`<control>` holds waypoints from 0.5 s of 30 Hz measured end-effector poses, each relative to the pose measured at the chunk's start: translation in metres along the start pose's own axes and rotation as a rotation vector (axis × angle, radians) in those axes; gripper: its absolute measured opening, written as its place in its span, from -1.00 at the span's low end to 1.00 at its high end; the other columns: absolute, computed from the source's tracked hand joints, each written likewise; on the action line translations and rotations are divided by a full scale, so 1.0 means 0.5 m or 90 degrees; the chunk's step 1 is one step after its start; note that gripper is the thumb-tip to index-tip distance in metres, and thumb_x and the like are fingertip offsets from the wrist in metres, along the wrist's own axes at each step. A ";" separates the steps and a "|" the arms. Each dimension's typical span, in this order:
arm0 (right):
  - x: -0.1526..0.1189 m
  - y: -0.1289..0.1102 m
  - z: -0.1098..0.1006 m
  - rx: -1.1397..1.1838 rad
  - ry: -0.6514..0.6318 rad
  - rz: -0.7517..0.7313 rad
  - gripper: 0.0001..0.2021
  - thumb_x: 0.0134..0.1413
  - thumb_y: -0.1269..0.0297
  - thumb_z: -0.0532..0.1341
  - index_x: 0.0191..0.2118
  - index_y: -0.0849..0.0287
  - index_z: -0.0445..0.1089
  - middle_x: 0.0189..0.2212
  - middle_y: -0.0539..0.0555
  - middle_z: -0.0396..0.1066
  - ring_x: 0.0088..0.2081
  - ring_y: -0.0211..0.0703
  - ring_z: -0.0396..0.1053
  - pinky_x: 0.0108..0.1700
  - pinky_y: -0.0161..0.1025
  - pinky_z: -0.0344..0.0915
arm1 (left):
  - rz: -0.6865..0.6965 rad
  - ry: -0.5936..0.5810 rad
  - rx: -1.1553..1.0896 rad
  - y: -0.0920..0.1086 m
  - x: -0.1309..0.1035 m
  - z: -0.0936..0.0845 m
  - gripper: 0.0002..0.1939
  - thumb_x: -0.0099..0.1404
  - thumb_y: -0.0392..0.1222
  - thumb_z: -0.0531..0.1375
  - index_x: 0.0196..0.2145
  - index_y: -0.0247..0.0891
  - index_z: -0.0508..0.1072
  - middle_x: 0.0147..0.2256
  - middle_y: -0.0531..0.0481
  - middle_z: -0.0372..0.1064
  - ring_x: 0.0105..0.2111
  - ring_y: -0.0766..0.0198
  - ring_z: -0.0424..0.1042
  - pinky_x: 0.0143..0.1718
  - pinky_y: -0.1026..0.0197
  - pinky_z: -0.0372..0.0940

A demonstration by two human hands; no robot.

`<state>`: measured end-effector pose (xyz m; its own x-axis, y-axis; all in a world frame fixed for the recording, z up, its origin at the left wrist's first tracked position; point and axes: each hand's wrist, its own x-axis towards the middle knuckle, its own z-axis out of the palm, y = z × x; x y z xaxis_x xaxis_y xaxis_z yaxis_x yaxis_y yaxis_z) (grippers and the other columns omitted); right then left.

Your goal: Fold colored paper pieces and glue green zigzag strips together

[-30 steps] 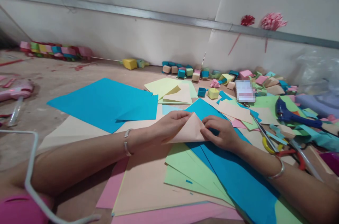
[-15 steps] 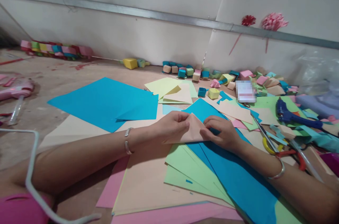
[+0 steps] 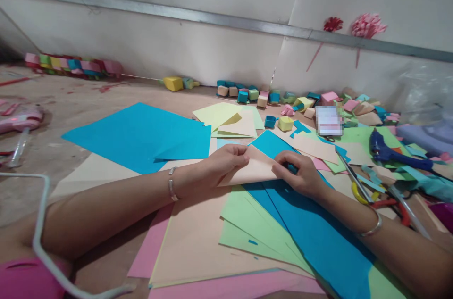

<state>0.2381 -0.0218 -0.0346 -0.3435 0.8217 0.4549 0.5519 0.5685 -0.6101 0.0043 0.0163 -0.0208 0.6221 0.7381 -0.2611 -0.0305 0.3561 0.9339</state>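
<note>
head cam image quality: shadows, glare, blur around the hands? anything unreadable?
Head view: soft shadow under the left forearm on the large peach sheet; small glints on the left bracelet; left hand, right hand and folded peach paper slightly soft but readable. Head view: pixelated patch beyond the right hand hides any detail under it; clear plastic at far right looks hazy.

Toward two o'clock a red flower (image 3: 332, 24) and a pink flower (image 3: 368, 25) are standing by the metal rail (image 3: 212, 17). At nine a pink glue gun (image 3: 24, 120) is lying (a clear rod (image 3: 21, 147) is showing below it), and at three a blue glue gun (image 3: 384, 152) is resting. Near ten a multicoloured row of boxes (image 3: 74, 65) is sitting; a white bent tube (image 3: 38, 230) is curving through eight.
</note>
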 end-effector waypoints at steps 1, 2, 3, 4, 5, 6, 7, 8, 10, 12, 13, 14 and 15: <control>0.001 0.001 -0.001 0.003 0.007 0.015 -0.79 0.19 0.25 0.16 -0.47 0.12 0.27 -0.49 0.01 0.36 -0.45 -0.20 0.29 -0.37 -0.24 0.24 | 0.007 0.012 -0.003 -0.001 0.003 -0.004 -0.79 0.14 -0.26 0.26 -0.22 -0.30 0.52 -0.32 -0.10 0.53 -0.34 0.16 0.51 -0.38 0.21 0.36; 0.001 0.002 -0.001 0.006 0.015 0.026 -0.78 0.19 0.25 0.16 -0.48 0.12 0.27 -0.49 0.01 0.36 -0.45 -0.21 0.29 -0.37 -0.24 0.24 | 0.016 0.022 -0.006 -0.002 0.006 -0.008 -0.79 0.14 -0.26 0.27 -0.22 -0.29 0.52 -0.33 -0.10 0.52 -0.36 0.16 0.51 -0.40 0.22 0.35; 0.001 0.004 -0.001 0.009 0.023 0.035 -0.78 0.19 0.25 0.16 -0.48 0.12 0.27 -0.49 0.01 0.37 -0.44 -0.20 0.29 -0.37 -0.25 0.23 | 0.026 0.028 -0.011 -0.003 0.009 -0.011 -0.79 0.15 -0.26 0.26 -0.21 -0.29 0.51 -0.33 -0.10 0.52 -0.38 0.17 0.51 -0.41 0.22 0.35; 0.002 0.006 -0.001 0.013 0.032 0.043 -0.78 0.19 0.25 0.16 -0.48 0.13 0.28 -0.48 0.01 0.37 -0.44 -0.20 0.29 -0.36 -0.25 0.23 | 0.035 0.030 -0.016 -0.004 0.012 -0.014 -0.78 0.16 -0.27 0.26 -0.19 -0.28 0.51 -0.32 -0.10 0.52 -0.38 0.18 0.51 -0.42 0.22 0.35; 0.002 0.008 0.000 0.020 0.038 0.050 -0.79 0.19 0.25 0.16 -0.47 0.13 0.29 -0.48 0.01 0.38 -0.43 -0.20 0.29 -0.35 -0.25 0.23 | 0.043 0.031 -0.018 -0.004 0.013 -0.015 -0.77 0.16 -0.27 0.26 -0.18 -0.28 0.51 -0.30 -0.11 0.53 -0.39 0.18 0.51 -0.42 0.22 0.35; 0.001 0.010 0.000 0.027 0.042 0.057 -0.79 0.19 0.24 0.16 -0.47 0.13 0.30 -0.48 0.01 0.38 -0.42 -0.20 0.30 -0.35 -0.25 0.23 | 0.051 0.032 -0.018 -0.003 0.015 -0.016 -0.77 0.16 -0.27 0.26 -0.18 -0.28 0.51 -0.30 -0.12 0.53 -0.39 0.18 0.51 -0.42 0.22 0.35; 0.001 0.011 0.000 0.035 0.049 0.065 -0.80 0.20 0.24 0.16 -0.46 0.13 0.31 -0.48 0.00 0.37 -0.42 -0.21 0.29 -0.35 -0.25 0.23 | 0.056 0.036 -0.019 -0.002 0.015 -0.016 -0.78 0.16 -0.27 0.26 -0.18 -0.28 0.51 -0.30 -0.13 0.53 -0.38 0.17 0.51 -0.42 0.21 0.35; 0.001 0.013 0.000 0.042 0.057 0.073 -0.80 0.19 0.24 0.15 -0.45 0.13 0.32 -0.50 -0.01 0.35 -0.43 -0.21 0.29 -0.37 -0.26 0.23 | 0.060 0.041 -0.021 0.000 0.016 -0.016 -0.79 0.16 -0.28 0.26 -0.19 -0.28 0.51 -0.30 -0.13 0.53 -0.37 0.17 0.51 -0.41 0.21 0.36; 0.001 0.015 -0.001 0.050 0.080 0.089 -0.82 0.18 0.25 0.16 -0.45 0.13 0.32 -0.52 -0.03 0.32 -0.47 -0.23 0.26 -0.41 -0.27 0.21 | 0.063 0.055 -0.019 0.005 0.014 -0.014 -0.80 0.16 -0.29 0.25 -0.21 -0.28 0.51 -0.30 -0.12 0.52 -0.36 0.17 0.50 -0.39 0.21 0.35; 0.003 0.014 -0.002 0.055 0.107 0.105 -0.89 0.13 0.27 0.20 -0.40 0.13 0.32 -0.51 -0.04 0.31 -0.48 -0.23 0.26 -0.43 -0.28 0.22 | 0.056 0.070 0.001 0.009 0.011 -0.009 -0.79 0.17 -0.29 0.24 -0.20 -0.28 0.51 -0.30 -0.11 0.52 -0.34 0.17 0.49 -0.38 0.20 0.35; 0.003 0.011 -0.003 0.052 0.115 0.109 -0.92 0.11 0.28 0.22 -0.36 0.13 0.32 -0.49 -0.03 0.33 -0.46 -0.22 0.27 -0.42 -0.27 0.24 | 0.050 0.074 0.021 0.010 0.009 -0.006 -0.78 0.18 -0.27 0.23 -0.19 -0.29 0.50 -0.30 -0.11 0.51 -0.34 0.18 0.48 -0.37 0.21 0.34; 0.004 0.007 -0.003 0.042 0.117 0.111 -0.93 0.09 0.28 0.23 -0.32 0.13 0.33 -0.45 -0.02 0.35 -0.44 -0.21 0.29 -0.40 -0.26 0.25 | 0.046 0.071 0.046 0.010 0.006 -0.001 -0.78 0.19 -0.24 0.22 -0.18 -0.30 0.50 -0.30 -0.10 0.50 -0.34 0.19 0.47 -0.37 0.21 0.33; 0.004 0.000 -0.004 0.025 0.110 0.109 -0.91 0.09 0.28 0.23 -0.27 0.13 0.33 -0.42 0.00 0.37 -0.42 -0.20 0.31 -0.37 -0.25 0.27 | 0.044 0.064 0.074 0.009 0.002 0.004 -0.77 0.20 -0.22 0.21 -0.17 -0.31 0.49 -0.30 -0.10 0.49 -0.34 0.20 0.46 -0.37 0.22 0.32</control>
<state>0.2390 -0.0200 -0.0325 -0.1111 0.8889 0.4445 0.5601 0.4254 -0.7109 0.0066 0.0174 -0.0164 0.5403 0.8141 -0.2129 0.0238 0.2381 0.9710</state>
